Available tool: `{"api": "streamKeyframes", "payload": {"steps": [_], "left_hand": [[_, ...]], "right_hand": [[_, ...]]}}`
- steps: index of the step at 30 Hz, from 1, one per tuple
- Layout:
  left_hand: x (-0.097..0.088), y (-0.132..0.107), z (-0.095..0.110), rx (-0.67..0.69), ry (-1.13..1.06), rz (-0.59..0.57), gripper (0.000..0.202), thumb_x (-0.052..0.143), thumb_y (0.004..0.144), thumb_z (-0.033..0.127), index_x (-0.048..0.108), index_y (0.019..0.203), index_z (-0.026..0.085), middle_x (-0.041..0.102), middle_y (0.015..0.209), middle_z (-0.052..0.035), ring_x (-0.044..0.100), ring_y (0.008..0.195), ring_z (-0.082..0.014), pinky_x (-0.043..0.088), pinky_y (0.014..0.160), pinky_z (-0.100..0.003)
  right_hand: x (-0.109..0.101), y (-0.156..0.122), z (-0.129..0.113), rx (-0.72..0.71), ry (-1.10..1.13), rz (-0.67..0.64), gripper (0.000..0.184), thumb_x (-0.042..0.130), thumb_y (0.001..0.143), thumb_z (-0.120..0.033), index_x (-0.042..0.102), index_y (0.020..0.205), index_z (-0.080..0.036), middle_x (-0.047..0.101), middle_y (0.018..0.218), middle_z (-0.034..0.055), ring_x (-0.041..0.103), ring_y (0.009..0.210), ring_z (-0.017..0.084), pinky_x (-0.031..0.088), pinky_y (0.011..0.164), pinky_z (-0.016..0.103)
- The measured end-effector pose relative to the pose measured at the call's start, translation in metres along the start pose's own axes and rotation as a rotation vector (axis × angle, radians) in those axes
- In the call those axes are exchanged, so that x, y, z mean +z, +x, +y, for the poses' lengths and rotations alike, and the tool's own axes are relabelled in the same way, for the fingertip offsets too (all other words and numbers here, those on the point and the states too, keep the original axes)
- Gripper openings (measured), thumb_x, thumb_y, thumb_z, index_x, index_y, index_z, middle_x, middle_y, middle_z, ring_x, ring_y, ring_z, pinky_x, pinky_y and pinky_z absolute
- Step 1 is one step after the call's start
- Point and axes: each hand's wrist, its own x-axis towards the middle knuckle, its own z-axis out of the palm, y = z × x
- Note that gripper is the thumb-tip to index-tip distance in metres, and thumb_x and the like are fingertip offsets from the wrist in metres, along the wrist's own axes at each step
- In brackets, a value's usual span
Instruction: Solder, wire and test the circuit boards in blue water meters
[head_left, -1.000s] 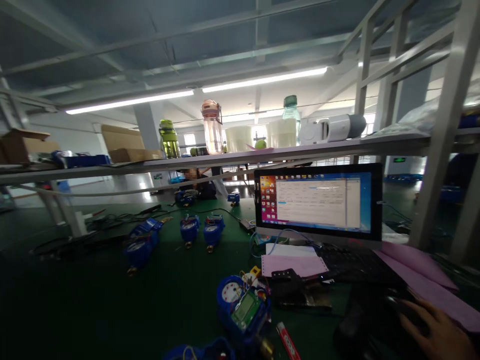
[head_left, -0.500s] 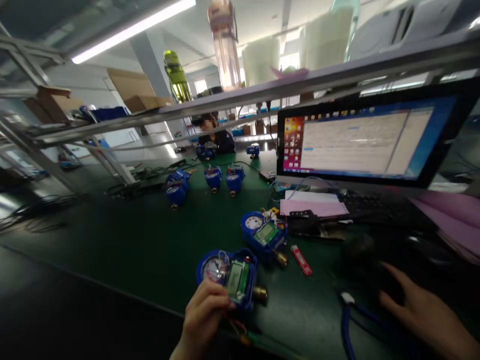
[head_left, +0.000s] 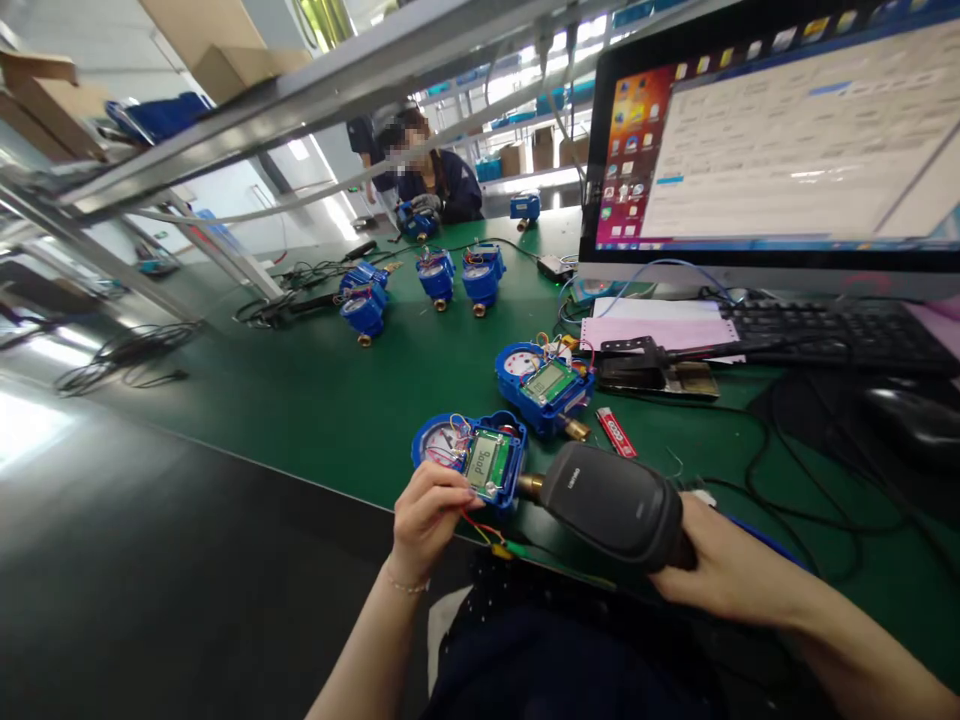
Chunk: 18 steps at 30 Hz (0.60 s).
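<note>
A blue water meter (head_left: 511, 468) with its cover off lies at the table's front edge, showing a dial and a green circuit board with a lit display. My left hand (head_left: 429, 515) is closed in a pinch at the board's lower corner; thin coloured wires (head_left: 480, 527) run out from under its fingertips to small clips. What the fingertips touch is partly hidden. My right hand (head_left: 712, 560) grips a black barcode scanner (head_left: 611, 505), its head over the table just right of that meter's brass fitting (head_left: 530, 487). A second opened water meter (head_left: 541, 385) sits just behind.
Several blue meters (head_left: 480, 278) stand farther back. A red-and-white strip (head_left: 616, 432) lies near the scanner. Right are a monitor (head_left: 750, 150), keyboard (head_left: 832, 335), mouse (head_left: 911, 420), papers (head_left: 652, 330) and loose cables. A metal shelf (head_left: 300, 110) crosses above; a co-worker (head_left: 450, 185) sits opposite.
My right hand has taken up the barcode scanner and brought it left beside the near meter. My left hand stays at the board. The view has tilted down.
</note>
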Motion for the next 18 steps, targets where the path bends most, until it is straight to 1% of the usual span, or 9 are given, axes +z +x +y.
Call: {"api": "streamKeyframes", "payload": {"steps": [2, 3, 7, 11, 14, 16, 18], "left_hand": [[0.0, 0.0, -0.001, -0.001, -0.005, -0.003, 0.022, 0.069, 0.07, -0.003, 0.061, 0.081, 0.014, 0.06, 0.078, -0.0007, 0.056, 0.071, -0.0107, 0.047, 0.062, -0.025], [0.001, 0.0, -0.001, -0.003, -0.008, -0.004, 0.022, 0.069, 0.07, -0.003, 0.061, 0.082, 0.014, 0.06, 0.078, -0.0007, 0.056, 0.071, -0.0107, 0.047, 0.062, -0.025], [0.002, 0.0, -0.002, -0.004, -0.012, 0.004, 0.021, 0.069, 0.07, -0.002, 0.062, 0.081, 0.014, 0.061, 0.078, -0.0005, 0.056, 0.071, -0.0106, 0.046, 0.062, -0.025], [0.002, 0.002, -0.002, 0.002, -0.006, 0.009, 0.02, 0.07, 0.07, -0.001, 0.062, 0.081, 0.014, 0.061, 0.078, -0.0002, 0.056, 0.07, -0.0102, 0.046, 0.061, -0.025], [0.002, 0.002, -0.001, 0.008, 0.0, 0.008, 0.019, 0.07, 0.07, -0.001, 0.062, 0.08, 0.014, 0.061, 0.078, -0.0005, 0.056, 0.07, -0.0103, 0.046, 0.06, -0.024], [0.001, 0.003, 0.0, 0.009, -0.002, 0.004, 0.019, 0.07, 0.07, -0.001, 0.062, 0.08, 0.014, 0.061, 0.077, -0.0008, 0.056, 0.07, -0.0106, 0.046, 0.06, -0.025], [0.0, 0.003, 0.001, 0.004, -0.004, -0.013, 0.02, 0.068, 0.07, -0.002, 0.062, 0.08, 0.013, 0.061, 0.077, -0.0013, 0.056, 0.071, -0.0112, 0.048, 0.059, -0.024]], "right_hand": [[0.001, 0.007, -0.001, -0.011, 0.05, -0.09, 0.012, 0.049, 0.064, -0.02, 0.059, 0.071, -0.018, 0.056, 0.058, -0.0045, 0.049, 0.054, 0.009, 0.049, 0.067, 0.02], [0.001, 0.009, -0.001, -0.014, 0.064, -0.105, 0.011, 0.049, 0.064, -0.019, 0.058, 0.069, -0.018, 0.055, 0.057, -0.0049, 0.047, 0.053, 0.008, 0.048, 0.067, 0.02], [0.002, 0.011, 0.002, -0.03, 0.086, -0.111, 0.009, 0.051, 0.063, -0.017, 0.058, 0.068, -0.017, 0.053, 0.055, -0.0048, 0.046, 0.053, 0.008, 0.047, 0.068, 0.018], [0.005, 0.012, 0.003, -0.016, 0.091, -0.136, 0.009, 0.05, 0.064, -0.016, 0.058, 0.069, -0.017, 0.052, 0.054, -0.005, 0.045, 0.054, 0.009, 0.046, 0.071, 0.019], [0.003, 0.011, -0.002, -0.005, 0.081, -0.147, 0.01, 0.05, 0.064, -0.017, 0.058, 0.07, -0.017, 0.053, 0.055, -0.0045, 0.046, 0.055, 0.009, 0.044, 0.065, 0.019], [-0.004, 0.008, -0.004, 0.032, 0.033, -0.12, 0.011, 0.05, 0.065, -0.018, 0.057, 0.072, -0.018, 0.056, 0.06, -0.0031, 0.049, 0.057, 0.01, 0.043, 0.06, 0.019], [-0.015, 0.002, 0.001, 0.144, -0.05, -0.066, 0.014, 0.05, 0.068, -0.022, 0.057, 0.079, -0.019, 0.06, 0.066, -0.0017, 0.052, 0.058, 0.012, 0.042, 0.056, 0.021]]}}
